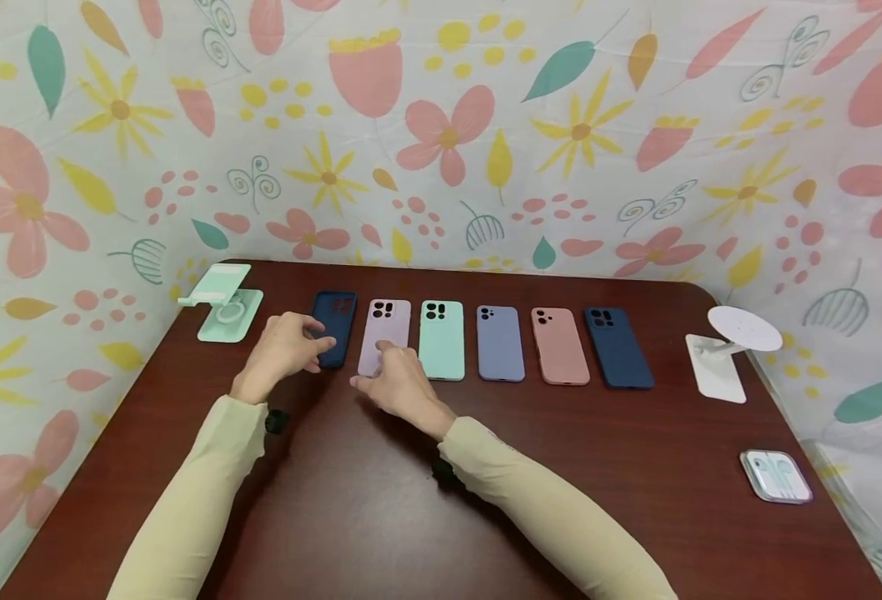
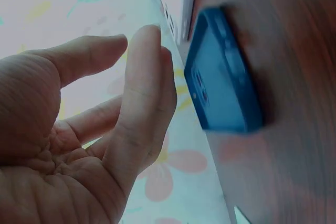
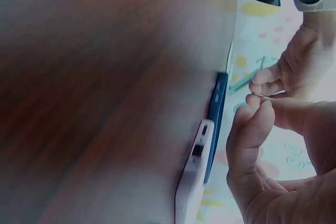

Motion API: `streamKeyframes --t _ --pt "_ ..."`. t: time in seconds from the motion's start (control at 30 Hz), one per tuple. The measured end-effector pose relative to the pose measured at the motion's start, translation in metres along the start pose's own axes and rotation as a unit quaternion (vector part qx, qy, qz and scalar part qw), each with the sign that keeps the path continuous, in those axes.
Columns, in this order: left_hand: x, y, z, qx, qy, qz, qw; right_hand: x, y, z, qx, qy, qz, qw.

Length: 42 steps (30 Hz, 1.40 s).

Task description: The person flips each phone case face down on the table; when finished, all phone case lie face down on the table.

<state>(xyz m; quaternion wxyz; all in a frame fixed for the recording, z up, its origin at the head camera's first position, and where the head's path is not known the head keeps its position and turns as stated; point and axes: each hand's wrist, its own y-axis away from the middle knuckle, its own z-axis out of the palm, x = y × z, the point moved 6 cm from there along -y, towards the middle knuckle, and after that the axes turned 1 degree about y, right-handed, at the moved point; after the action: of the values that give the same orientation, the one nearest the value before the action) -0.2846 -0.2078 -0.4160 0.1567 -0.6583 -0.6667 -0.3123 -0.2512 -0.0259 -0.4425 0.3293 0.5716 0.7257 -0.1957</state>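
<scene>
Dark wood surface [image 1: 381, 508], six silicone phone cases in a row along its far edge, and both hands are over the far-left end of that row. The left hand [image 1: 285, 350] hovers above the dark blue case [image 1: 333, 328], fingers loosely extended, its grip holding nothing; the left wrist view shows a gap between the fingers [image 2: 142, 93] and the case [image 2: 223, 80]. The right hand [image 1: 396, 382] reaches across toward the lilac case [image 1: 385, 335], fingers bent over its near end; whether they touch it I cannot tell, and the right wrist view shows nothing pinched. The risk as I read it: the two hands are crowded close, so a careless lift could nudge the mint case [image 1: 441, 339] just beside it, or skew the neat row. Both forearms angle inward.
</scene>
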Motion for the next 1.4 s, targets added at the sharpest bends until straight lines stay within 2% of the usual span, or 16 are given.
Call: streamKeyframes --t 0.1,0.33,0.43,0.6,0.87,1.07,1.23,1.4 --pt "-0.007 -0.001 -0.009 0.0 0.0 -0.004 1.0 -0.007 -0.004 0.008 -0.005 -0.014 -0.001 1.0" --pt "-0.03 -0.006 -0.019 -0.026 -0.009 -0.044 0.9987 -0.02 -0.017 0.03 -0.032 -0.055 0.013 0.998" --pt "-0.041 -0.01 -0.019 -0.042 -0.013 -0.053 0.9977 -0.025 -0.023 0.038 -0.046 -0.041 0.024 0.998" --pt "-0.052 -0.016 -0.015 -0.077 -0.019 -0.042 0.996 -0.03 -0.031 0.046 -0.056 -0.015 0.045 0.997" --pt "-0.057 -0.023 -0.009 -0.103 -0.003 -0.01 0.9946 -0.032 -0.041 0.054 -0.056 -0.017 0.064 0.996" --pt "-0.058 -0.024 -0.007 -0.116 0.013 0.001 0.9932 -0.03 -0.047 0.057 -0.054 -0.013 0.088 0.995" --pt "-0.059 -0.024 -0.007 -0.113 0.021 0.004 0.9934 -0.031 -0.049 0.058 -0.053 -0.022 0.101 0.993" --pt "-0.061 -0.022 -0.009 -0.096 0.004 -0.004 0.9953 -0.032 -0.049 0.06 -0.054 -0.046 0.108 0.992"
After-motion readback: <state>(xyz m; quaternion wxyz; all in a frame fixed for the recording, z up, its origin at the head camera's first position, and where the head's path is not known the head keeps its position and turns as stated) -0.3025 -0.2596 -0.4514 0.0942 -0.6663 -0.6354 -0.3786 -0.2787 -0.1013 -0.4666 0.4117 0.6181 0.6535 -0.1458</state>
